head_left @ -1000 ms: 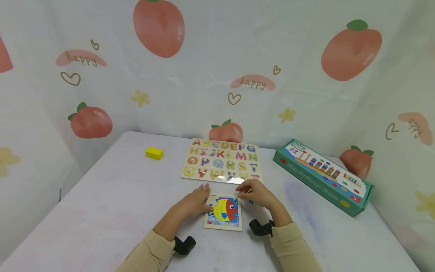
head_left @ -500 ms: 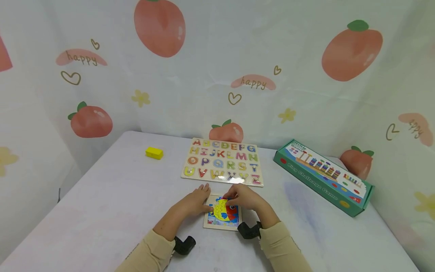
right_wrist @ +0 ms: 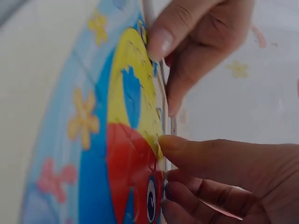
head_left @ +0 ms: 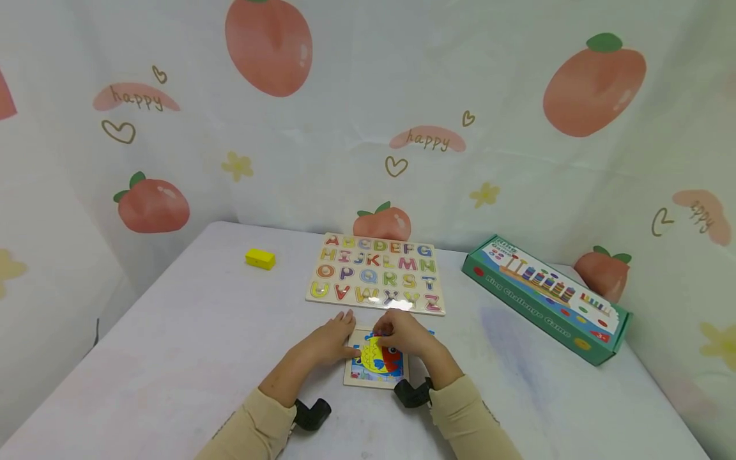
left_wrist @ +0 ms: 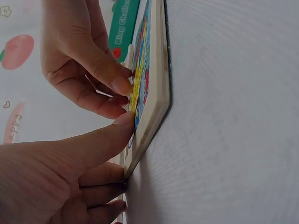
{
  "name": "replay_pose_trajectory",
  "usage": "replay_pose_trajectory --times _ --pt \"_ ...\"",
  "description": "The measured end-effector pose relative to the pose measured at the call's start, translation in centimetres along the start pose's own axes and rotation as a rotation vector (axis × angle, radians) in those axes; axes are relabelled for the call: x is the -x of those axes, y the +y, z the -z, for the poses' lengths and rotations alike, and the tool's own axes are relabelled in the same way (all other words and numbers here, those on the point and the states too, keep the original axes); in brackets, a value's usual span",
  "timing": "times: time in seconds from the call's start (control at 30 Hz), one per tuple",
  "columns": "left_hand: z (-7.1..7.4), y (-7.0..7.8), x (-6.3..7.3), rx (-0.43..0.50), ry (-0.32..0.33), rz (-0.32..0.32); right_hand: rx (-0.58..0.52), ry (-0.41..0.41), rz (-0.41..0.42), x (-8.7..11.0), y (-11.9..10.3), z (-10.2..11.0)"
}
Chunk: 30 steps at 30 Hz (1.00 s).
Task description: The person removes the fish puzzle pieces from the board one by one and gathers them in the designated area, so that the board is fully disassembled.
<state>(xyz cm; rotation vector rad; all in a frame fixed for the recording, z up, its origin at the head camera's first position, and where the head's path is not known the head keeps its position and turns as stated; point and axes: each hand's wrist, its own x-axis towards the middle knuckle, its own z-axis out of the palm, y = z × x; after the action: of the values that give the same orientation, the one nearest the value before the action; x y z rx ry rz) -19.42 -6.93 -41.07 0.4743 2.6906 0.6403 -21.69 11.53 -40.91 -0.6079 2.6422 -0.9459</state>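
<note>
On the bench, right before me, lies the fish puzzle, flat in its wooden frame. My left hand sits at its left side: thumb pressing the picture's edge, other fingers fairly straight, loosely side by side, reaching past the upper left corner. My right hand is over the upper part, fingers bent, thumb touching the yellow body beside the red head; can't tell whether a piece is pinched there. A small blue bit shows just right of that hand. Beyond the puzzle: letter board. Yellow block further left, green ring-game box at right, set at an angle. Peach-print cloth behind.
</note>
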Motion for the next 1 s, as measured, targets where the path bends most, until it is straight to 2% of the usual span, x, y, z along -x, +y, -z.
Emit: replay_pose_trajectory --times 0.13,0.33,0.5,1.0 --pt "0.0 0.0 0.0 0.003 -0.003 0.000 0.011 0.004 -0.028 -0.2 -0.3 -0.2" --pt "-0.1 0.0 -0.1 0.002 -0.001 0.000 0.046 -0.020 -0.015 -0.4 -0.2 -0.5" --pt "0.1 0.0 0.0 0.001 0.001 0.000 0.031 -0.026 -0.022 -0.4 -0.2 -0.3" --pt "0.1 0.1 0.1 0.012 -0.004 0.005 -0.143 0.016 -0.081 -0.4 1.1 0.3"
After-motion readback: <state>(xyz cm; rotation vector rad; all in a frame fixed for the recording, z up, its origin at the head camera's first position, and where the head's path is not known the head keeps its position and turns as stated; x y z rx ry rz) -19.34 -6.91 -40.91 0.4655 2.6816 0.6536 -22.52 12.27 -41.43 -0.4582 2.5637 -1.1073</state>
